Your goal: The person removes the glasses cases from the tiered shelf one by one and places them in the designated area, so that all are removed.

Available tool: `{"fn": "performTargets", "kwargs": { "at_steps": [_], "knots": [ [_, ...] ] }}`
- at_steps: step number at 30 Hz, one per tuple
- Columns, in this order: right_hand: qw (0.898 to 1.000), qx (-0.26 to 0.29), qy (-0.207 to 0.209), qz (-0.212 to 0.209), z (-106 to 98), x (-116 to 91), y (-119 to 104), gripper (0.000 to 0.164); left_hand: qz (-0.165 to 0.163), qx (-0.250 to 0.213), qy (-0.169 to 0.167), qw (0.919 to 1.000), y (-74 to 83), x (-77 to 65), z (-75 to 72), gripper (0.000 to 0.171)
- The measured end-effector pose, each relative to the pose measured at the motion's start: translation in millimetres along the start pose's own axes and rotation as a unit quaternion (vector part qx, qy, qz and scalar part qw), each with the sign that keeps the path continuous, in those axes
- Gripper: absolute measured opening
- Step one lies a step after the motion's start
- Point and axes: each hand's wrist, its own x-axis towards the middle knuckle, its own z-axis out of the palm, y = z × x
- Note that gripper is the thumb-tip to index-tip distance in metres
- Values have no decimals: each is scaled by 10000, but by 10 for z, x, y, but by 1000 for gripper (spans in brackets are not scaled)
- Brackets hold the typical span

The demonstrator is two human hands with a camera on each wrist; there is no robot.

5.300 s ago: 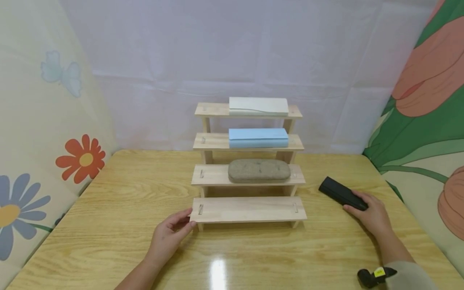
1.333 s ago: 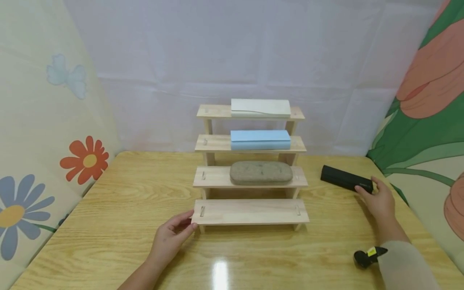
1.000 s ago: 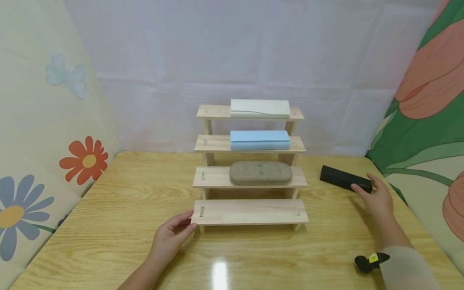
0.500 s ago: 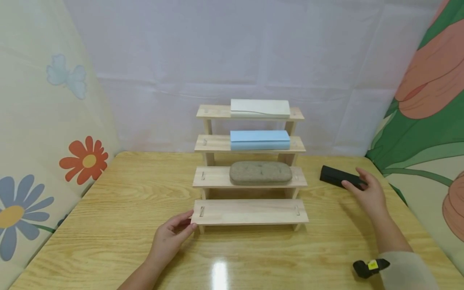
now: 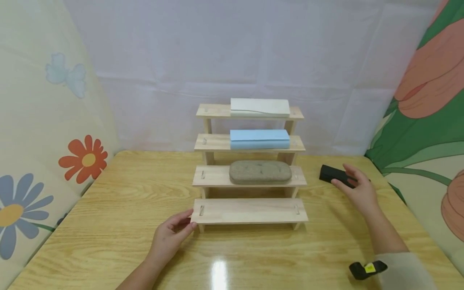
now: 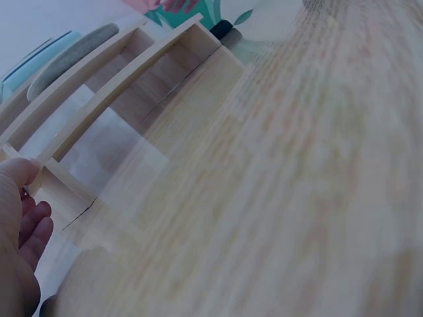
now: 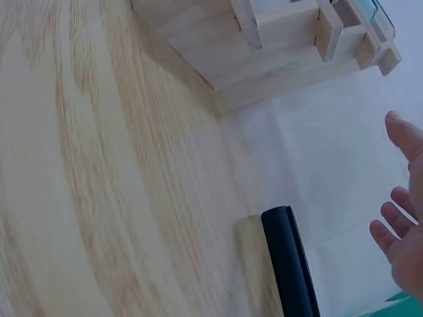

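My left hand (image 5: 168,241) grips the left end of the lowest board of a four-tier wooden display stand (image 5: 250,211), thumb at the front corner. In the left wrist view the thumb touches that board's end, with the other fingers loosely bent below. On the right, a black glasses case (image 5: 331,174) lies slanted on the table. My right hand (image 5: 359,191) hovers over its right part, hiding it in the head view. The right wrist view shows thumb and fingers spread, apart from the black case (image 7: 289,264).
Glasses cases lie on the stand's upper tiers: white (image 5: 259,107) on top, light blue (image 5: 259,139) below, grey-brown (image 5: 259,172) on the third. The wooden table (image 5: 108,217) backs onto a white cloth (image 5: 174,80). A flowered cloth (image 5: 431,133) hangs at right.
Over the earlier frames the black case turned flatter and moved back slightly. My right hand then left its right end and shifted leftward above it. The left hand stayed at the stand.
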Motion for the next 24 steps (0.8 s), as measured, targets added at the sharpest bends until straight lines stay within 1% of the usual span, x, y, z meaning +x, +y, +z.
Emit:
{"fn": "performTargets", "kwargs": {
  "at_steps": [5,10,14,18,21,24],
  "knots": [
    [9999,-33,-82,-123,58,-18,-96,71,70,-46,2,10000,3,-2,-1,36],
    [9996,3,-156,-247,126,-31,-188,69,25,-18,-27,10000,-1,-1,-5,38],
    [9987,276,-280,-310,194,-30,-266,69,-20,-90,-11,10000,12,0,-1,37],
    [9970,541,-438,-345,263,-17,-340,67,70,-89,44,9999,13,-3,2,36],
    [9958,624,-554,-382,309,-10,-391,66,134,-76,53,9999,9,-4,4,36],
    [9948,659,-642,-441,356,-9,-445,64,119,-93,34,9999,9,-6,4,36]
  ]
}}
